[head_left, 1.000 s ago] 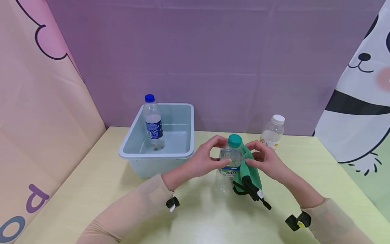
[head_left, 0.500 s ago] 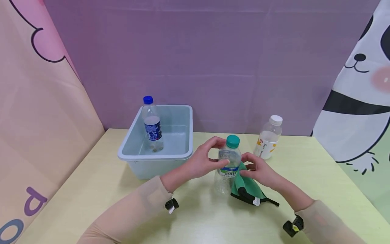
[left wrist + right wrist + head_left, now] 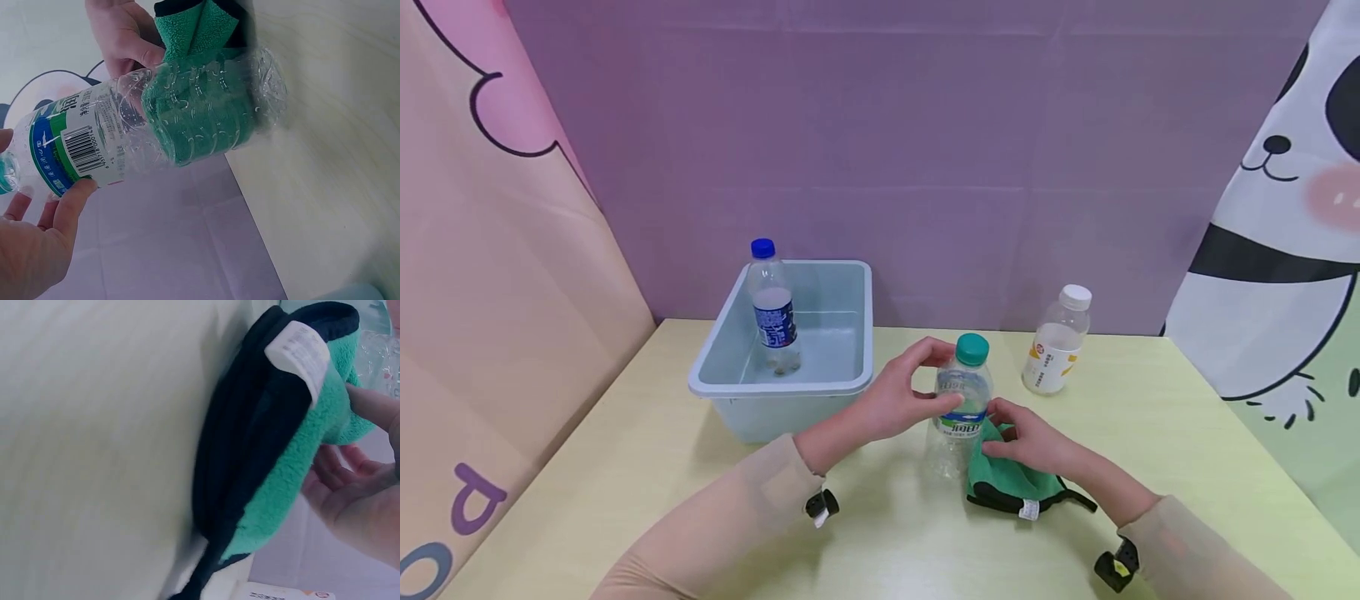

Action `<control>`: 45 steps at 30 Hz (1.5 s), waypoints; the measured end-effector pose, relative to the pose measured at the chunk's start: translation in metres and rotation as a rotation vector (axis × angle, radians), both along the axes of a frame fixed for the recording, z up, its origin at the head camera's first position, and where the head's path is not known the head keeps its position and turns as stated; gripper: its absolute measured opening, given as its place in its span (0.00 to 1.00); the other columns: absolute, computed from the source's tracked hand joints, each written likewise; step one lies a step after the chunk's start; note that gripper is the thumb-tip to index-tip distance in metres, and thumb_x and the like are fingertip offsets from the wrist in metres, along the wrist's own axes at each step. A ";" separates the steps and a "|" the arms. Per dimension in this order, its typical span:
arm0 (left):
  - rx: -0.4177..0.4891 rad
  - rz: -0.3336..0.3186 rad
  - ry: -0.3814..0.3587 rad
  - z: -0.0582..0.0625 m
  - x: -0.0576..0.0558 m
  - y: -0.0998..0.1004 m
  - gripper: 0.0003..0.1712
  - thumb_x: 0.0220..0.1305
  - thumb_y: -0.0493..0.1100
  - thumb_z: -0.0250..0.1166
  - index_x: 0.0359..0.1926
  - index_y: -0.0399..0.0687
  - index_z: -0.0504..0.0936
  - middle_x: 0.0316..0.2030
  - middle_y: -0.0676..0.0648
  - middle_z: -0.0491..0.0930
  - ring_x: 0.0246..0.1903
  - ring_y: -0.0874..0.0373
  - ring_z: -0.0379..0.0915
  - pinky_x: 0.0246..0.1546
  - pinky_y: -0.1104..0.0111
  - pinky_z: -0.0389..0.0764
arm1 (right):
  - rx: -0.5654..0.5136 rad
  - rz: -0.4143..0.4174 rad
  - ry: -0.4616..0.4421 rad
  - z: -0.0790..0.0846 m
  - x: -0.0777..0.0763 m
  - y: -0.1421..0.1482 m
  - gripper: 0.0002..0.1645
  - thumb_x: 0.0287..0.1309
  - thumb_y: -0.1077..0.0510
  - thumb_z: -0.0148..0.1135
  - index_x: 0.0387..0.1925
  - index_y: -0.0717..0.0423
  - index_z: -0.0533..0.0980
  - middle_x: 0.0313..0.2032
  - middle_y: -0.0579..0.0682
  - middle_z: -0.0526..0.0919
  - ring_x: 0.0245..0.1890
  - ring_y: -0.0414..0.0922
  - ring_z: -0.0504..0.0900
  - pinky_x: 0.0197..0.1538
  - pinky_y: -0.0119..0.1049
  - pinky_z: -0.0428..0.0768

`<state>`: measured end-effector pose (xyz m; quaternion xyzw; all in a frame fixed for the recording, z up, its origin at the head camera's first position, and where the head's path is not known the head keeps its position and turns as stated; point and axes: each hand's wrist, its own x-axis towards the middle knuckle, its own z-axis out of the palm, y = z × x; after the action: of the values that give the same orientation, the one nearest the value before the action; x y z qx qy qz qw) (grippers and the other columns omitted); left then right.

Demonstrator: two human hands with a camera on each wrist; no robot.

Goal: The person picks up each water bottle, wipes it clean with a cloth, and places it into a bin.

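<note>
My left hand (image 3: 904, 392) grips a clear plastic bottle (image 3: 957, 454) round its upper half, thumb in front and fingers behind. It stands upright on the table, with a green cap (image 3: 972, 350) and a blue-green label (image 3: 59, 153). To its right, my right hand (image 3: 1026, 437) pinches a green terry cloth (image 3: 1011, 479) with black edging against the bottle's side. A white tag (image 3: 303, 353) and a black strap (image 3: 203, 569) hang from the cloth, whose lower edge lies at the tabletop. Part of the cloth shows through the bottle in the left wrist view.
A light blue plastic bin (image 3: 782, 417) stands at the left, with a blue-capped bottle (image 3: 775, 321) upright in it. Behind my right hand, a white-capped bottle (image 3: 1056, 346) stands on the table (image 3: 887, 542). A purple curtain (image 3: 850, 150) backs the table.
My right hand has slid down the bottle's side with the cloth, whose black edge has come down to the tabletop. My left hand keeps its grip on the bottle.
</note>
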<state>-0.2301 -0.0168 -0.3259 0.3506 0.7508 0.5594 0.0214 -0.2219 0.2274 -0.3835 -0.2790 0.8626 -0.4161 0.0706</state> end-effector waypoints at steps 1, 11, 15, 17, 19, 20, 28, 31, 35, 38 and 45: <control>-0.001 0.000 -0.002 0.000 0.000 0.000 0.28 0.60 0.37 0.70 0.60 0.46 0.70 0.53 0.48 0.73 0.56 0.53 0.67 0.42 0.67 0.82 | -0.004 -0.005 0.006 -0.001 0.001 0.000 0.17 0.61 0.62 0.65 0.47 0.63 0.70 0.44 0.53 0.78 0.45 0.50 0.77 0.48 0.42 0.80; 0.008 -0.001 0.023 -0.002 0.001 0.002 0.27 0.60 0.36 0.69 0.59 0.45 0.71 0.52 0.48 0.73 0.56 0.52 0.67 0.41 0.68 0.83 | -0.190 -0.109 0.046 0.026 0.012 0.002 0.18 0.58 0.69 0.64 0.50 0.69 0.72 0.42 0.59 0.79 0.34 0.46 0.80 0.39 0.33 0.82; 0.010 -0.005 0.034 -0.002 0.000 0.002 0.27 0.60 0.36 0.69 0.59 0.44 0.71 0.52 0.48 0.73 0.55 0.53 0.67 0.40 0.68 0.83 | -0.255 -0.146 0.114 0.046 0.015 0.002 0.20 0.59 0.71 0.63 0.52 0.72 0.71 0.42 0.63 0.80 0.34 0.41 0.82 0.37 0.33 0.83; 0.013 -0.008 0.039 -0.001 0.000 0.002 0.27 0.60 0.35 0.69 0.58 0.44 0.71 0.52 0.47 0.73 0.55 0.53 0.67 0.40 0.68 0.83 | -0.283 -0.166 0.152 0.056 0.016 0.002 0.20 0.59 0.71 0.63 0.52 0.72 0.72 0.42 0.60 0.80 0.35 0.40 0.82 0.38 0.32 0.83; 0.019 -0.012 0.042 -0.001 0.000 0.002 0.27 0.60 0.35 0.69 0.58 0.44 0.71 0.52 0.47 0.73 0.55 0.53 0.67 0.40 0.68 0.83 | -0.310 -0.175 0.178 0.063 0.017 0.001 0.20 0.59 0.71 0.63 0.53 0.71 0.72 0.41 0.55 0.82 0.35 0.39 0.82 0.38 0.32 0.83; 0.021 -0.013 0.044 -0.001 0.000 0.002 0.26 0.60 0.35 0.69 0.58 0.43 0.71 0.52 0.47 0.73 0.55 0.52 0.67 0.40 0.68 0.83 | -0.322 -0.173 0.187 0.066 0.017 0.000 0.20 0.59 0.71 0.62 0.53 0.71 0.72 0.41 0.53 0.82 0.36 0.39 0.82 0.38 0.32 0.83; 0.020 -0.011 0.041 -0.001 -0.001 0.002 0.26 0.60 0.35 0.69 0.58 0.44 0.71 0.52 0.47 0.73 0.56 0.52 0.67 0.40 0.68 0.83 | -0.339 -0.125 0.156 0.061 0.014 0.001 0.19 0.60 0.71 0.61 0.53 0.72 0.71 0.39 0.48 0.80 0.33 0.41 0.82 0.36 0.33 0.83; 0.016 -0.007 0.037 0.000 -0.001 0.001 0.27 0.60 0.36 0.69 0.59 0.44 0.71 0.52 0.47 0.73 0.56 0.53 0.67 0.41 0.68 0.83 | -0.315 -0.097 0.141 0.052 0.010 0.002 0.18 0.59 0.73 0.60 0.52 0.72 0.70 0.41 0.49 0.79 0.33 0.42 0.82 0.37 0.33 0.83; 0.013 -0.006 0.029 -0.001 -0.001 0.001 0.27 0.60 0.36 0.69 0.59 0.44 0.70 0.52 0.47 0.73 0.56 0.52 0.67 0.41 0.67 0.83 | -0.266 -0.046 0.106 0.037 0.005 0.003 0.16 0.59 0.73 0.61 0.49 0.71 0.71 0.39 0.54 0.79 0.32 0.43 0.81 0.37 0.33 0.82; 0.008 -0.006 0.021 -0.001 -0.001 0.001 0.26 0.60 0.36 0.69 0.58 0.44 0.70 0.52 0.47 0.73 0.56 0.52 0.67 0.41 0.67 0.83 | -0.202 -0.029 0.082 0.028 0.001 0.004 0.15 0.58 0.71 0.63 0.47 0.69 0.71 0.37 0.56 0.79 0.30 0.44 0.79 0.36 0.32 0.81; 0.000 0.005 0.003 0.000 0.001 0.000 0.26 0.61 0.36 0.69 0.58 0.45 0.70 0.53 0.47 0.73 0.57 0.52 0.66 0.42 0.67 0.82 | -0.078 -0.002 -0.014 0.014 -0.004 0.003 0.15 0.59 0.67 0.64 0.46 0.63 0.70 0.37 0.53 0.76 0.30 0.46 0.78 0.38 0.33 0.79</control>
<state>-0.2289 -0.0169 -0.3255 0.3497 0.7517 0.5589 0.0189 -0.2255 0.2306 -0.3700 -0.2779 0.8456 -0.4512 0.0652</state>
